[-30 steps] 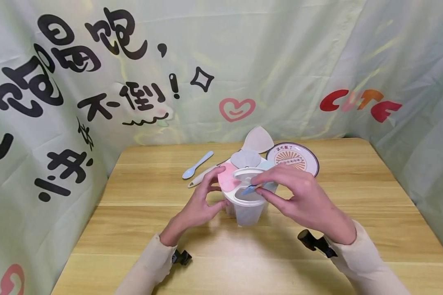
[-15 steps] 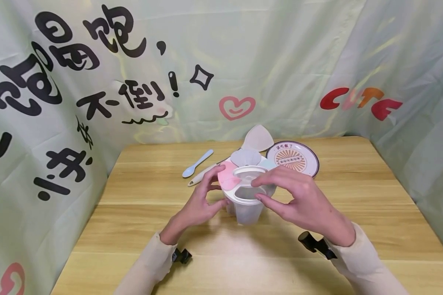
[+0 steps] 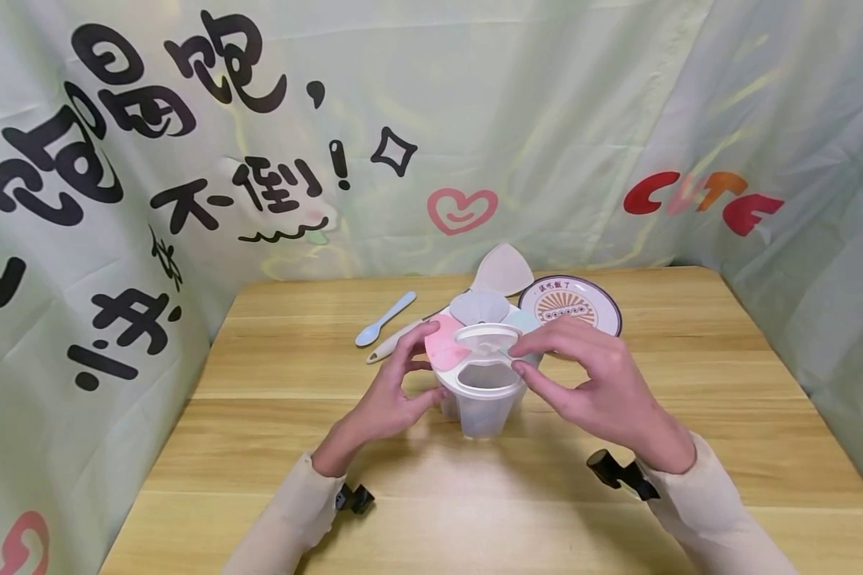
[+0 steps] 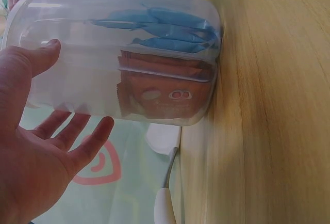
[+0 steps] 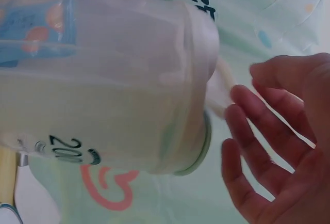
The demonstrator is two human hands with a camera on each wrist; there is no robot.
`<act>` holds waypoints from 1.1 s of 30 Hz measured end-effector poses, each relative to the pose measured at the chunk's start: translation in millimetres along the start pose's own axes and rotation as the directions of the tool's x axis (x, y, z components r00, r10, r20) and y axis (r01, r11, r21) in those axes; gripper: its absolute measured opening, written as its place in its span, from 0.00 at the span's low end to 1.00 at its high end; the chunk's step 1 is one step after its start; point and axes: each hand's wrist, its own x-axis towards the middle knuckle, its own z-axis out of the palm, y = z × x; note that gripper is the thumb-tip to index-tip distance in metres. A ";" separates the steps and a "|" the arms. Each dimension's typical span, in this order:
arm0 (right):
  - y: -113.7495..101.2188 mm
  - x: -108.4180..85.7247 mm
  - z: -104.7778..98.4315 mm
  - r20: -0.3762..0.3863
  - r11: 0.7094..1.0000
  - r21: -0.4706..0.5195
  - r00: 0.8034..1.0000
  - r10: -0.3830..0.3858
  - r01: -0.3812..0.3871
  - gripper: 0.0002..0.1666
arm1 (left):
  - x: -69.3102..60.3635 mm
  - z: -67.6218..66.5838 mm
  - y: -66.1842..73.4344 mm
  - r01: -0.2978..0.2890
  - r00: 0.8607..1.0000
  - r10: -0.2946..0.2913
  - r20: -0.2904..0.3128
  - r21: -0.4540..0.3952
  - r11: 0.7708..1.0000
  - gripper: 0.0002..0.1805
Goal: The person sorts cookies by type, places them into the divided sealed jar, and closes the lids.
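A translucent divided storage canister (image 3: 485, 417) stands upright on the table, topped by pink, grey and pale teal petal lids. Its front lid (image 3: 491, 339) is raised over an open compartment. My left hand (image 3: 391, 399) grips the canister's left side, thumb in front and fingers behind. Beside the raised lid is my right hand (image 3: 604, 379), its loosely bent fingers holding nothing; whether a fingertip touches the lid I cannot tell. Through the wall, the left wrist view shows blue packets (image 4: 175, 30) and reddish-brown packets (image 4: 165, 87) in separate compartments.
Behind the canister lie a pale blue spoon (image 3: 384, 319), a white spatula (image 3: 503, 271) with a long handle, and a round dark-rimmed plate (image 3: 604, 311). A printed cloth (image 3: 568, 120) hangs along the table's back and sides.
A second ago my right hand pinched a small blue packet over the open compartment; the packet has left the fingers. That hand has moved slightly right to the raised lid. My left hand stays put.
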 end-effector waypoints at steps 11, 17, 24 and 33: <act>17.0 -2.5 2.2 -0.113 0.982 0.098 0.979 0.172 -0.161 0.23 | -0.7 -0.1 -0.2 0.012 1.000 -0.012 0.004 0.016 1.000 0.49; 18.0 -7.1 7.3 -0.001 0.967 0.076 0.969 0.245 -0.245 0.25 | -0.9 -0.2 0.2 0.016 1.000 -0.016 0.002 0.022 1.000 0.50; 14.1 -15.3 18.5 0.053 0.962 0.081 0.965 0.257 -0.260 0.27 | -0.4 -0.2 1.2 0.017 1.000 -0.017 0.001 0.028 0.999 0.50; 9.2 -27.2 24.9 0.067 0.968 0.038 0.967 0.246 -0.249 0.25 | -0.3 -0.8 1.9 0.037 0.999 -0.037 0.003 0.029 0.999 0.50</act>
